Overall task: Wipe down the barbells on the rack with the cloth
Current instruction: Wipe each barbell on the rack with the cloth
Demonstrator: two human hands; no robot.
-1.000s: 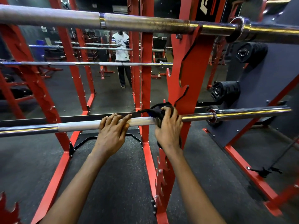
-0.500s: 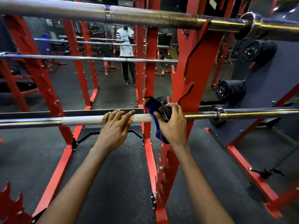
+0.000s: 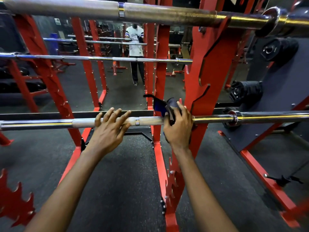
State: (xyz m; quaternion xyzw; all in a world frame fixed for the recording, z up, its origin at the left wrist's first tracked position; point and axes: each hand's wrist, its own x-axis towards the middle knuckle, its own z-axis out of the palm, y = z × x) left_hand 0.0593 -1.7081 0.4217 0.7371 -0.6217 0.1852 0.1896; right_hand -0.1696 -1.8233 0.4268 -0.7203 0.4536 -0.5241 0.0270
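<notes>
A steel barbell (image 3: 50,123) lies across the red rack (image 3: 203,67) at waist height. My right hand (image 3: 179,127) grips a dark blue cloth (image 3: 161,106) wrapped over the bar just left of the rack upright. My left hand (image 3: 109,129) lies over the bar's knurled middle with its fingers spread and nearly straight. A second, thicker barbell (image 3: 150,13) rests on the rack's top hooks, just below the frame's upper edge.
A mirror behind the rack shows a person in a white shirt (image 3: 135,42) and more bars (image 3: 100,58). Black weight plates (image 3: 245,91) hang on pegs at the right. Red uprights (image 3: 50,77) stand at left. The floor (image 3: 125,173) is dark rubber.
My left hand's fingers have lifted and spread over the bar. My right hand has kept the cloth near the upright, and the cloth's loose end has risen. The camera has tilted down slightly.
</notes>
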